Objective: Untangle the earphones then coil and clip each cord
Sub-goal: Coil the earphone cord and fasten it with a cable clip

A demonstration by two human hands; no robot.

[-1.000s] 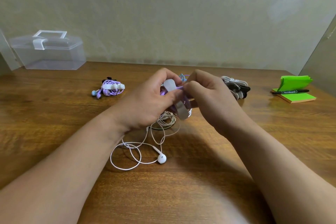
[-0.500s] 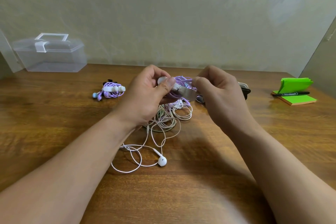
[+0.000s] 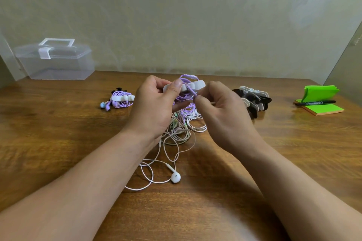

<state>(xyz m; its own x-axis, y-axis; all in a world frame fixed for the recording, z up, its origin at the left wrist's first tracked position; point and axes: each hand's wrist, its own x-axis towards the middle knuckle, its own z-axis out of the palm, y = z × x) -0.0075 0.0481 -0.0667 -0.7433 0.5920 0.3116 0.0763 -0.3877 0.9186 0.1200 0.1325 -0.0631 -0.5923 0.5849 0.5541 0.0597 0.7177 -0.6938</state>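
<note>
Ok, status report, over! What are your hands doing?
Left hand grips white clip and purple cord. Right hand pinches same cord. White tangle lies beneath both hands.

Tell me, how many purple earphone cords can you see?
2. One clipped purple earphone cord lies on the wooden table, far left; the other purple cord is held between the left hand and right hand. The white cord tangle beneath may hide more.

storage box [image 3: 54,60] back-left on counter [image 3: 58,143]. clipped earphone coil [image 3: 119,100] left of centre, earphone tangle [image 3: 176,131] centre, clip pile [image 3: 252,100] right of it. sticky-note pad [image 3: 321,108] far right, marker [image 3: 315,102] lying on it.
</note>
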